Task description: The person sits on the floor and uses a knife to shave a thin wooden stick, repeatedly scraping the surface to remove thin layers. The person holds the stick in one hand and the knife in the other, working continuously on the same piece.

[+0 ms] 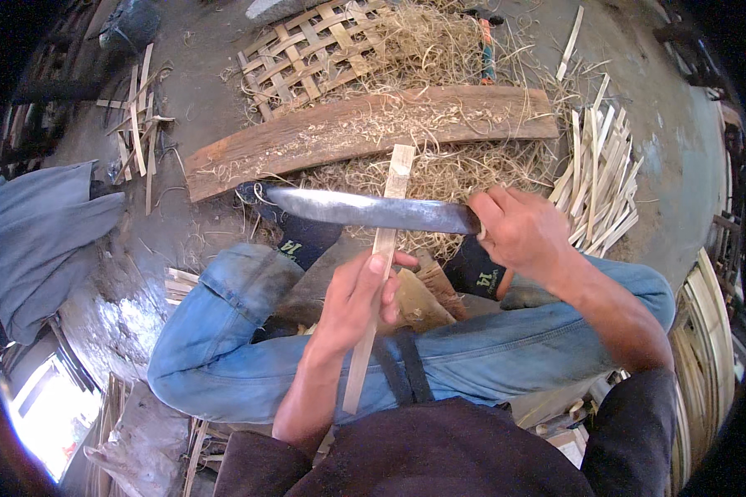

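My left hand (358, 296) is closed around a pale bamboo strip (399, 170), thumb on top. The strip runs from near my lap up and away, leaning slightly right. My right hand (518, 224) grips a long-bladed knife (348, 207) at its right end; the handle is mostly hidden by the fingers. The blade lies crosswise over the strip, just beyond my left hand, its tip pointing left. Whether the edge cuts into the strip I cannot tell. Beyond them lies a wooden plank (257, 157) strewn with shavings.
Curly shavings (439, 50) heap around the plank and on a woven bamboo mat (307, 50). Split strips (605, 174) are piled at right, with a few more (145, 124) at far left. A grey cloth (41, 240) hangs at left. My crossed legs (489, 356) frame the work.
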`<state>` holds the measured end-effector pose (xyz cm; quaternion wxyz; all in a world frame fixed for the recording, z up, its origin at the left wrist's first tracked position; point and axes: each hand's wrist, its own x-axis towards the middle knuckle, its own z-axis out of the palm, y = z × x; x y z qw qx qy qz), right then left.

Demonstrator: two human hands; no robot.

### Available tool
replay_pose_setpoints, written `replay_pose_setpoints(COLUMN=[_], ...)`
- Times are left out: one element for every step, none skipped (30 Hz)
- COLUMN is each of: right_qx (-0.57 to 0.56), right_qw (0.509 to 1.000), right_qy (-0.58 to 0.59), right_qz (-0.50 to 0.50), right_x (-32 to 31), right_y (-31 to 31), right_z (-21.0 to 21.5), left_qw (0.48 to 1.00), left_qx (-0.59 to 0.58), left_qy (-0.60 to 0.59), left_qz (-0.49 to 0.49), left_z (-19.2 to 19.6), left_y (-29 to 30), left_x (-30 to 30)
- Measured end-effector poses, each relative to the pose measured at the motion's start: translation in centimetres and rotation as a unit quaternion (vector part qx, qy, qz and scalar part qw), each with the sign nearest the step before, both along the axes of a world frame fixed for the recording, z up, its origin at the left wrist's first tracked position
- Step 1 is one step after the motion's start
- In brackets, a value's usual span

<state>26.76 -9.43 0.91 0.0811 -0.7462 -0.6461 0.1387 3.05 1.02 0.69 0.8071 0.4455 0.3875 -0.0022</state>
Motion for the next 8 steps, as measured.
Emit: replay_pose_setpoints(right_qx=[-0.003, 0.015, 0.008, 0.004, -0.001, -0.002, -0.007, -0.011], right_qw=[0.999, 1.000, 0.999, 0.997, 0.994, 0.998, 1.000, 0.999], right_qy=[-0.026, -0.011, 0.013, 0.036, 0.059, 0.051, 0.013, -0.025], right_qz=[0.022, -0.006, -0.037, -0.063, -0.089, -0.028, 0.002, 0.033], right_x=[-0.2, 0.7, 0.4, 0.3, 0.2, -0.2, -0.5, -0.7], right_y=[-0.2, -0.2, -0.4, -0.3, -0.2, -0.5, -0.5, -0.6], right_z=[0.1, -1.3, -1.4, -1.4, -1.3, -0.5, -0.6, -1.1], left_qw=[1.000, 1.000, 1.000, 1.000, 1.000, 1.000, 1.000, 1.000], left_qx=[-0.005, -0.009, -0.014, -0.017, -0.020, -0.024, -0.023, -0.023], left_qy=[0.006, 0.012, 0.017, 0.013, 0.008, 0.002, 0.008, 0.014], left_qz=[0.001, 0.003, 0.004, 0.002, 0.001, -0.001, -0.006, -0.011], left_z=[0.1, 0.2, 0.3, 0.3, 0.3, 0.3, 0.3, 0.4], left_y=[0.1, 0.3, 0.3, 0.3, 0.1, 0.0, 0.1, 0.2], left_x=[0.1, 0.1, 0.1, 0.1, -0.1, -0.1, -0.2, -0.2])
